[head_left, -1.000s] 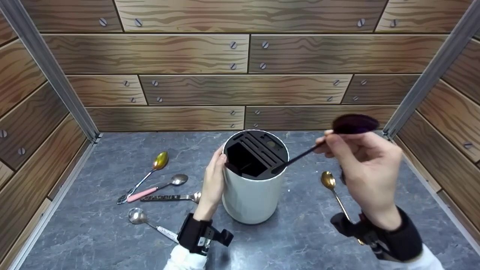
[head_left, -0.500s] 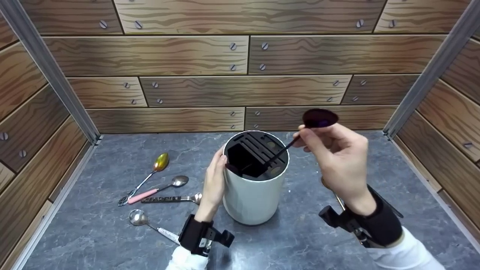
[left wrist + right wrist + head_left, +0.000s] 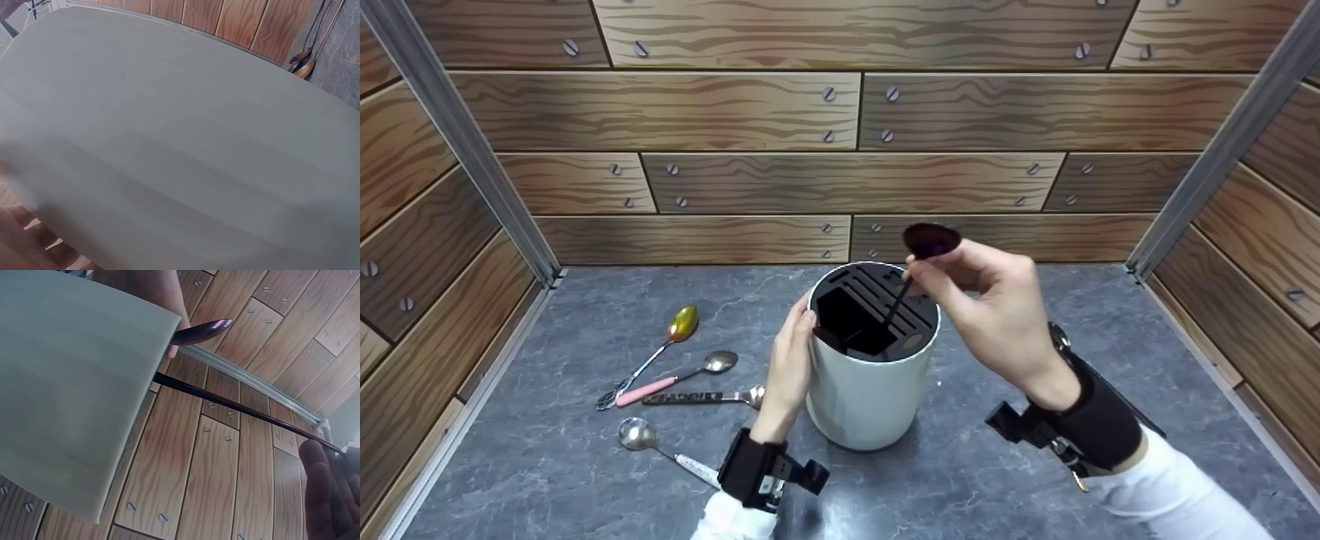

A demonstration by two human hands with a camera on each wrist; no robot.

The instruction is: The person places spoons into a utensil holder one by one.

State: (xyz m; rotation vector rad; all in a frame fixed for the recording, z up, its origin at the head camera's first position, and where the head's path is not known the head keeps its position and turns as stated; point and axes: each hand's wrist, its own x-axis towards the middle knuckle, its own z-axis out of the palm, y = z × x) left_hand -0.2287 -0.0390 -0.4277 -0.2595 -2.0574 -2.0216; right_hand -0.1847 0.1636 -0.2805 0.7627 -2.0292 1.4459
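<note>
A white cylindrical utensil holder (image 3: pixel 864 405) with a black slotted top stands upright mid-table. My left hand (image 3: pixel 789 356) grips its left side, thumb near the rim. In my right hand (image 3: pixel 997 307), thumb and fingers pinch a dark purple spoon (image 3: pixel 931 238) just below its bowl. The bowl is up, and the slanting handle reaches down into the large opening; its lower end is hidden. Another dark purple spoon (image 3: pixel 202 332) projects from the holder beside that handle in the right wrist view. The holder wall nearly fills the left wrist view, with left fingers (image 3: pixel 39 239) along it.
Left of the holder lie a yellow-bowled spoon (image 3: pixel 682 324), a pink-handled spoon (image 3: pixel 647 391), a dark-patterned-handle utensil (image 3: pixel 690 398) and a white-handled spoon (image 3: pixel 637 434). A gold spoon (image 3: pixel 305 70) and a dark spoon (image 3: pixel 301 56) lie right, mostly behind my right wrist. Wood-patterned walls surround the table.
My right hand has moved left with the dark purple spoon, bringing its handle over and into the holder's opening and tilting it steeper. My left hand stays at the holder.
</note>
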